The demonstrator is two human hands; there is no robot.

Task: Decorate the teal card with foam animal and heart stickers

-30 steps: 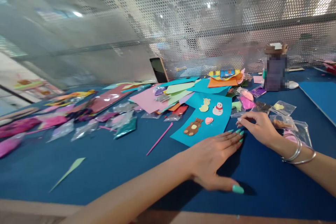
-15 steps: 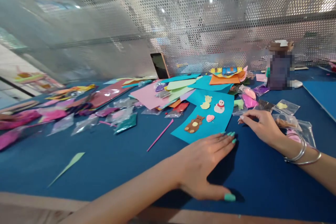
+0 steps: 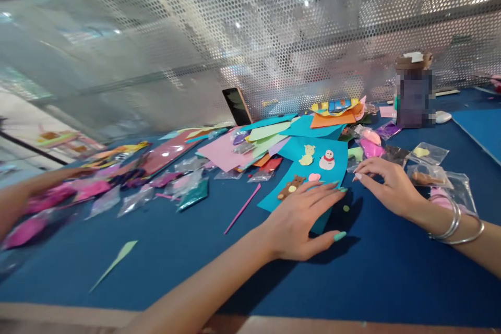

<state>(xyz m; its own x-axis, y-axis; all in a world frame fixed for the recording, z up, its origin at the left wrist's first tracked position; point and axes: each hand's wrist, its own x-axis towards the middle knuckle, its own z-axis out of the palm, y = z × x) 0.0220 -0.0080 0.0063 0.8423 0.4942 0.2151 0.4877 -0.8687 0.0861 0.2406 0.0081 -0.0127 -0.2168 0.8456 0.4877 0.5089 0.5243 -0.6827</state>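
My left hand [image 3: 307, 219] is spread palm down over the lower part of a bright blue paper sheet [image 3: 282, 201], thumb held apart. Clay figures lie on that sheet: a brown bear [image 3: 290, 188] partly behind my fingers, a pink heart-like piece [image 3: 314, 177], a pale yellow animal [image 3: 307, 155] and a white snowman [image 3: 327, 159] with a red scarf. Just right of the sheet, my right hand [image 3: 385, 185] has thumb and fingertips drawn together; anything between them is too small to make out. A tiny yellow-green bit [image 3: 346, 208] sits on the table between both hands.
Clay packets [image 3: 193, 195] and coloured paper [image 3: 219, 151] spread across the table's left and back. A pink stick [image 3: 242, 209] and a pale green tool [image 3: 115, 263] lie in front. A phone [image 3: 237, 106] leans on the mesh. Another person's arm [image 3: 43, 182] reaches in from the left.
My left hand has moved up and further over the blue sheet, covering part of the bear. The yellow-green bit now shows. Another person's arm has come in at the left.
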